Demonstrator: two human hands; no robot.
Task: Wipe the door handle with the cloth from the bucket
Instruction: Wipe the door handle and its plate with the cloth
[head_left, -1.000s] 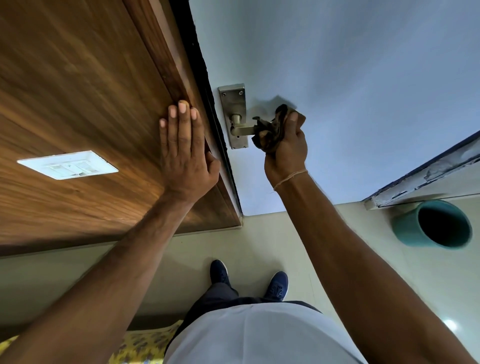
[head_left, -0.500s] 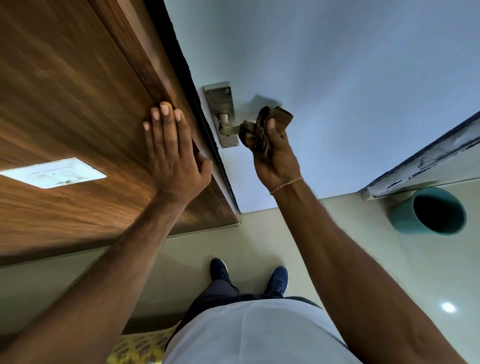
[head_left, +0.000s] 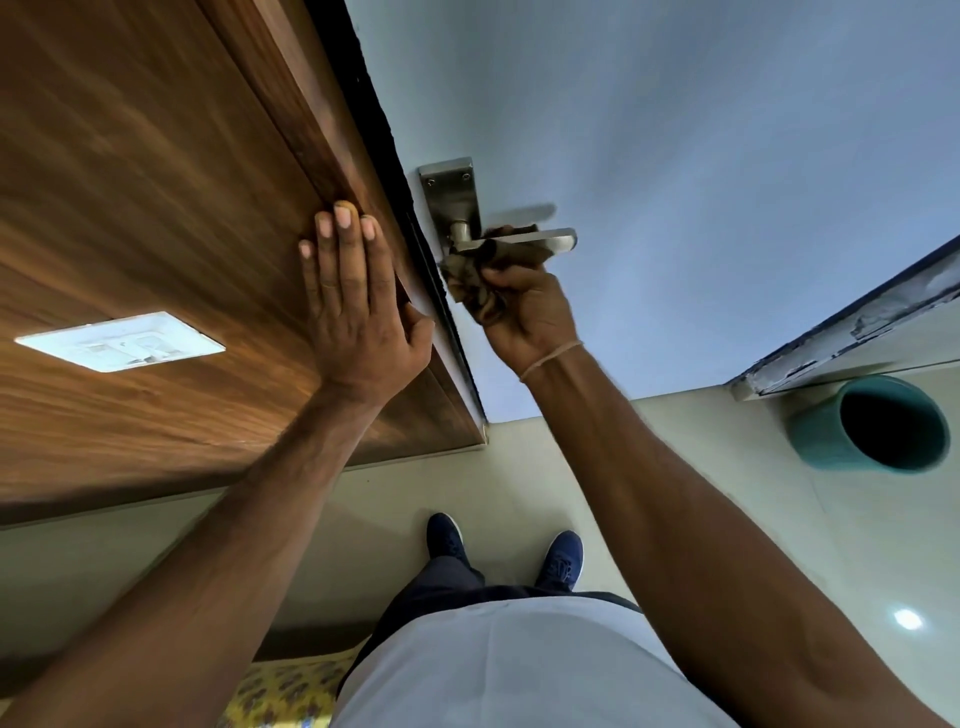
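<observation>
A metal lever door handle (head_left: 558, 240) with a tall backplate is fixed to a pale blue door (head_left: 675, 156). My right hand (head_left: 530, 306) grips a crumpled brown cloth (head_left: 483, 283) and presses it against the underside of the lever near its stem. The lever's free end sticks out bare to the right of the cloth. My left hand (head_left: 358, 312) lies flat, fingers together, on the wooden door frame (head_left: 182, 208), just left of the door's edge. A teal bucket (head_left: 872, 423) stands on the floor at the right; its inside looks dark.
A white switch plate (head_left: 122, 340) is set in the wood panel at the left. My two dark blue shoes (head_left: 501, 551) stand on the pale tiled floor below the handle. A worn door edge (head_left: 852, 322) runs above the bucket. Yellow patterned fabric (head_left: 280, 696) shows at the bottom.
My right hand and the cloth have slid from the lever's outer end in towards the stem, so the lever's tip now shows bare. My left hand stays on the frame.
</observation>
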